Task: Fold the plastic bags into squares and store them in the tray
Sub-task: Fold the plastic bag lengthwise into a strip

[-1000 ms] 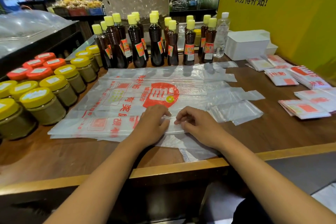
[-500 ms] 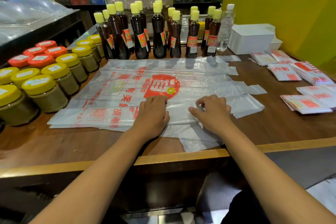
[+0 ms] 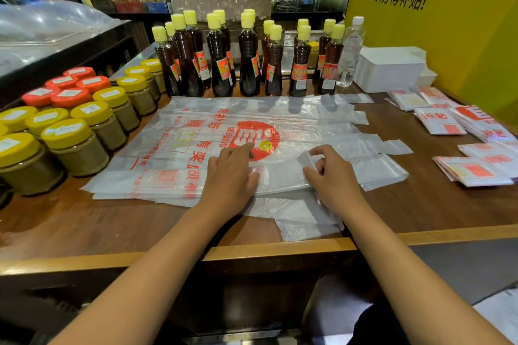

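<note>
A stack of clear plastic bags with red print lies flat on the wooden counter. The top bag's near edge is folded over into a long strip. My left hand presses flat on that strip near the red round logo. My right hand pinches the folded edge of the top bag just to the right and lifts it a little. Several folded bag squares lie in piles at the right. A white tray stands at the back right.
Dark sauce bottles with yellow caps line the back of the counter. Jars with yellow lids and red lids crowd the left side. A yellow wall rises at the right. The counter's raised front rim runs below my wrists.
Both hands slid away from me over the bag, carrying the fold further. My right hand moved right and now pinches the edge up; my left hand has flattened onto the strip.
</note>
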The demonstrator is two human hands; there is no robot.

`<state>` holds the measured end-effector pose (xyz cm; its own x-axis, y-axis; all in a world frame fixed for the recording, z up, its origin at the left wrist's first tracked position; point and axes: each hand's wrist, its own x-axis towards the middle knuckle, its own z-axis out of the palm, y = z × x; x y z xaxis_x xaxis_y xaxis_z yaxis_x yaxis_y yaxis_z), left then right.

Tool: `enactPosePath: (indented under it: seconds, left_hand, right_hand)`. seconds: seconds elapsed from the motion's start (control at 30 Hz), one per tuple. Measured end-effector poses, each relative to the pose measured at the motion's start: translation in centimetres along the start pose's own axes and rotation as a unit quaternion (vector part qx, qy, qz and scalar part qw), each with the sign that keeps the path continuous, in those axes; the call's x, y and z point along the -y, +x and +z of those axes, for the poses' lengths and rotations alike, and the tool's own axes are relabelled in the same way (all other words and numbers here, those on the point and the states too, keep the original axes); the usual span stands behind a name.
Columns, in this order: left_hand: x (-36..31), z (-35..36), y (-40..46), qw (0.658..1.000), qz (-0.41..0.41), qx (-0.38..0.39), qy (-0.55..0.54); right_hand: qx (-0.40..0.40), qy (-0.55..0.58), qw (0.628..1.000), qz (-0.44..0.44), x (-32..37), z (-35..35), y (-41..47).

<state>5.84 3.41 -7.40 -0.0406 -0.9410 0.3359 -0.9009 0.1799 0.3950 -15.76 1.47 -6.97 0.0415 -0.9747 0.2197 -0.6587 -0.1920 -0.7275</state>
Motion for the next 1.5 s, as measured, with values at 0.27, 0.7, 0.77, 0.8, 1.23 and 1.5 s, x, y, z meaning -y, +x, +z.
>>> enactPosePath:
  seconds: [0.27, 0.7, 0.77, 0.8, 1.23, 1.5]
  left_hand:
    - [-1.3, -0.1, -2.5, 0.996, 0.075, 0.049, 0.029]
    - [-1.2, 0.4, -2.9, 0.99, 0.079, 0.111, 0.028]
    - [-1.1, 0.5, -2.8, 0.99, 0.083, 0.112, 0.023]
    - [-1.0, 0.5, -2.8, 0.99, 0.085, 0.112, 0.024]
    - [-0.5, 0.4, -3.3, 0.979, 0.123, 0.142, 0.077]
    - [-0.1, -0.2, -3.2, 0.969, 0.119, 0.203, 0.075]
  right_hand:
    - [0.007, 0.025, 0.999, 0.019, -0.9, -2.0, 0.6]
    - [0.054, 0.297, 0.945, 0.124, 3.6, -0.9, 0.5]
    - [0.075, 0.3, 0.946, 0.098, 4.3, 0.5, 0.6]
    - [0.081, 0.292, 0.95, 0.081, 4.4, 1.1, 0.8]
    - [0.153, 0.03, 0.987, -0.04, 2.3, 3.5, 3.1]
    - [0.163, 0.206, 0.964, -0.031, 2.4, 0.8, 2.8]
